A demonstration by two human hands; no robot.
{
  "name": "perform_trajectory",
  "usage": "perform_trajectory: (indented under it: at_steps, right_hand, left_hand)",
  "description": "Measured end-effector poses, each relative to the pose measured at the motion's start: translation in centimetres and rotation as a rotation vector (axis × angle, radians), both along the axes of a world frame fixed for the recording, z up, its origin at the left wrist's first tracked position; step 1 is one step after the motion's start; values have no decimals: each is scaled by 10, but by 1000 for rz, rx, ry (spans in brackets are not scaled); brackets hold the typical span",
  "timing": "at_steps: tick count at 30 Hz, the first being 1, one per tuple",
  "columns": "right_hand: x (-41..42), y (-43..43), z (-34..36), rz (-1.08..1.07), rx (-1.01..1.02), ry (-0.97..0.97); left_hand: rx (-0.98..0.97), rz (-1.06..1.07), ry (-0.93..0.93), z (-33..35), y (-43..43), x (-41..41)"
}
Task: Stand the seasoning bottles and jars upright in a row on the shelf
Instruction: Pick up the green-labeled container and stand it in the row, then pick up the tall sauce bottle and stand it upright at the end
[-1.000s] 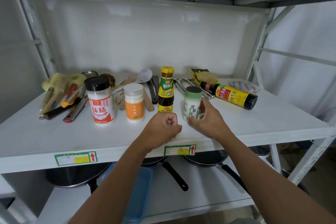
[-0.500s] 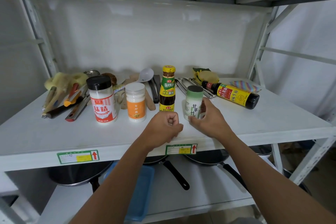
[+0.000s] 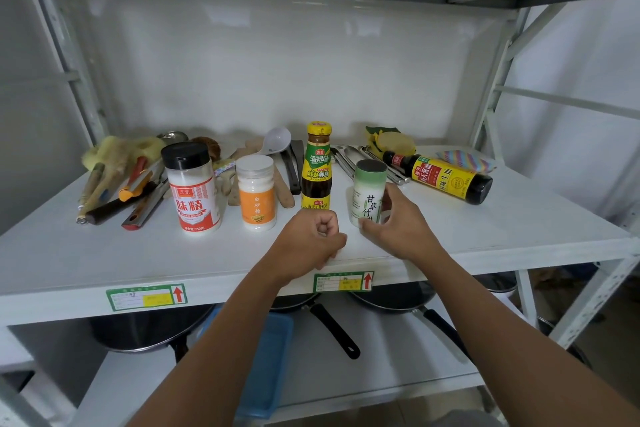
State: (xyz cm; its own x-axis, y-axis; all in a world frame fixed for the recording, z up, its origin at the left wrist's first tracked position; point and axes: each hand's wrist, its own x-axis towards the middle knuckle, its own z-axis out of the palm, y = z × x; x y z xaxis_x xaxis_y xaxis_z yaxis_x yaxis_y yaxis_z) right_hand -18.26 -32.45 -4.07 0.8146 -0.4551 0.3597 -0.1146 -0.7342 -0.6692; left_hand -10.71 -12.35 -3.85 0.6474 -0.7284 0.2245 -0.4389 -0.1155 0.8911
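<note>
Seasoning jar with green lid (image 3: 369,191) stands near the shelf (image 3: 104,253) front edge — right hand (image 3: 398,225) pinches it steady, left hand (image 3: 311,236) fisted.

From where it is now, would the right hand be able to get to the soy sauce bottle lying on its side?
Probably yes. The right hand is on the green-capped jar, and the soy sauce bottle lies just behind and to its right with bare shelf between them. It would need to let go of the jar first.

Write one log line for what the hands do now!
right hand: holds green-capped jar upright | left hand: fist, empty | soy sauce bottle: lying down
</note>
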Motion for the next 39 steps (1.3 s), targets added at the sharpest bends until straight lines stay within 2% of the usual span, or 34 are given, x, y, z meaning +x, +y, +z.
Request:
perform_trajectory:
  at_steps: [11,17,21,24,28,33,39]
  right_hand:
    - [-3,3,5,39,36,5]
    - [-23,-21,16,85,-2,176]
    - [-29,-76,37,-127,-148,154]
    - [-26,-123,60,-312,-321,271]
    - [-12,-152,70,-353,-378,457]
    - [18,-174,60,-384,-416,491]
    - [29,-194,37,-499,-618,568]
  left_hand:
    - [12,25,-29,-1,-1,0]
    - [71,66,-154,-3,-3,0]
    - [56,91,-246,-3,-4,2]
    - [52,61,-317,-9,-8,-2]
    - [16,11,-297,-11,-7,-1]
    - [11,23,-274,-11,-9,1]
    - [36,43,-275,-9,-11,1]
